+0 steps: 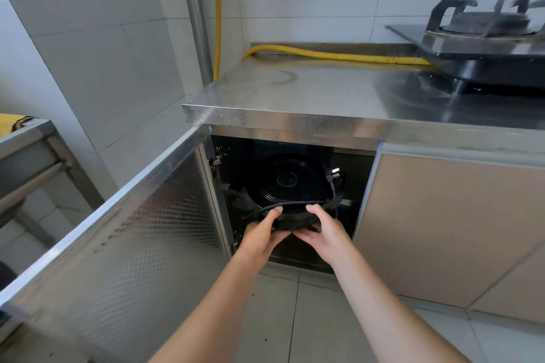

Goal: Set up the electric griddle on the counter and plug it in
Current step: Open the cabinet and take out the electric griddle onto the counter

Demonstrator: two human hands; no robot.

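Head view: my left hand [261, 231] and right hand [323, 231], arms stretched forward, both clamp the near rim of the black electric griddle [287, 182] inside the open under-counter cabinet [358, 215].

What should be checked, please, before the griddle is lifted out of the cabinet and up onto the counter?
1. Both hands on the griddle: ok; left hand and right hand hold its near edge.
2. Cabinet door out of the way: ok; it is swung wide open to the left.
3. Power cord secured: not ok; it is draped loosely across the lid, with the plug at the right side.
4. Landing spot on the counter: ok; bare steel left of the gas stove.
5. Yellow gas hose clear of that spot: ok; it runs along the back wall.
6. Wall socket nearby: cannot tell; none in view.
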